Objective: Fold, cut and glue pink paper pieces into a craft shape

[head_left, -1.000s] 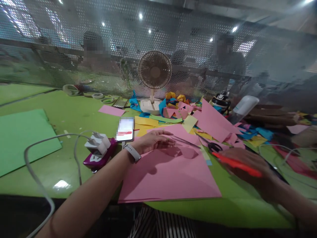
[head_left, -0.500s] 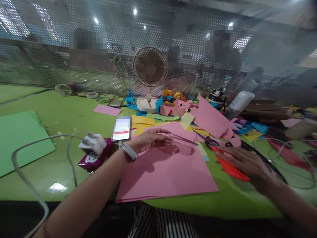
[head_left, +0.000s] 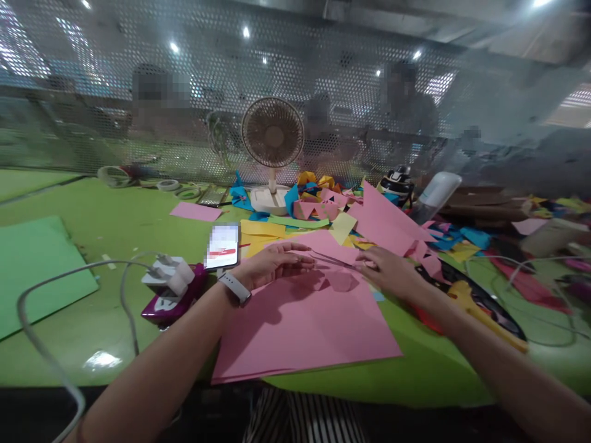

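My left hand (head_left: 286,261), with a grey-strapped watch on its wrist, pinches one end of a thin piece of paper (head_left: 335,259), seen nearly edge-on. At its other end is my right hand (head_left: 388,271), fingers bent and closed at the paper's edge. Both hands are over large pink sheets (head_left: 300,332) lying at the table's front edge. A small pink folded shape (head_left: 341,281) shows just below the held piece. Partly hidden under my right forearm lies a red-orange object (head_left: 429,321), its kind unclear.
A phone (head_left: 222,246) and a purple device with white plugs (head_left: 173,274) stand left of the sheets. Behind are a fan (head_left: 272,132), coloured paper scraps and a clear bottle (head_left: 436,194). A yellow-handled tool (head_left: 487,314) lies right; a green sheet (head_left: 41,264) lies far left.
My right hand has let go of the red-orange object and moved left to the paper's end. My left hand keeps its hold. The view has shifted slightly.
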A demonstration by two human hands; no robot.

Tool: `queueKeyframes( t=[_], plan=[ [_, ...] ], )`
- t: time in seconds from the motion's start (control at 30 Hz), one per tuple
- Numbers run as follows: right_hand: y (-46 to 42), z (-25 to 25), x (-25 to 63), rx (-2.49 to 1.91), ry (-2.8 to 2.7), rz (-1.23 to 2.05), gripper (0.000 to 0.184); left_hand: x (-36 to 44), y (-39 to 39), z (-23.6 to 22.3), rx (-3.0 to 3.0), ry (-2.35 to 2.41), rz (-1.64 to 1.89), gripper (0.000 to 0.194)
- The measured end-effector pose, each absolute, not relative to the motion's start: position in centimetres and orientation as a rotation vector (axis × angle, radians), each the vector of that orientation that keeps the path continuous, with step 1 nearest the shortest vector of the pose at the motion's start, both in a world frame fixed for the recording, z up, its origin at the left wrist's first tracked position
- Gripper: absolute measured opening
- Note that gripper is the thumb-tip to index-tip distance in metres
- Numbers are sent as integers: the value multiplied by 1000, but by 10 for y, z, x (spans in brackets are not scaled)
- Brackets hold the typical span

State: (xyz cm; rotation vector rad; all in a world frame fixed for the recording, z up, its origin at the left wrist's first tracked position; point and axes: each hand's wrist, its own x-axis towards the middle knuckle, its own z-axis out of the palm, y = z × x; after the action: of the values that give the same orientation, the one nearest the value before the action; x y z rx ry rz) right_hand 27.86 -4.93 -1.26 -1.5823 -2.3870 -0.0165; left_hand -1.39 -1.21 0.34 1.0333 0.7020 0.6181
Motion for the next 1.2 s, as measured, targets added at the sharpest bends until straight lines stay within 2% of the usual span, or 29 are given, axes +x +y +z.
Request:
queueKeyframes(
  t=[0.17, 0.37, 0.5, 0.67, 0.83, 0.9, 1.1, 1.2],
  plan=[
    [-20, -28, 256, -1667, -2398, 42, 22, -14, -11, 1, 1027, 691, 628, 33],
    [-23, -29, 261, -1696, -2230, 121, 16, -14, -11, 0, 1051, 665, 608, 32],
    [-29, -23, 261, -1634, -1905, 441, 15, -13, -10, -2, 1036, 665, 605, 30],
    [-29, -21, 264, -1374, -1447, 872, 32, -13, -8, -6, 1030, 648, 603, 29],
    [-28, -22, 267, -1272, -1157, 1120, 32, -15, -8, -5, 1047, 636, 587, 29],
    [-29, -21, 265, -1222, -1151, 1104, 33, -15, -8, -5, 1050, 636, 589, 29],
    [-36, -14, 253, -1201, -1254, 700, 30, -14, -12, -3, 1052, 626, 600, 29],
    [-36, -14, 250, -1211, -1312, 634, 29, -13, -14, -2, 1053, 604, 597, 30]
  ],
)
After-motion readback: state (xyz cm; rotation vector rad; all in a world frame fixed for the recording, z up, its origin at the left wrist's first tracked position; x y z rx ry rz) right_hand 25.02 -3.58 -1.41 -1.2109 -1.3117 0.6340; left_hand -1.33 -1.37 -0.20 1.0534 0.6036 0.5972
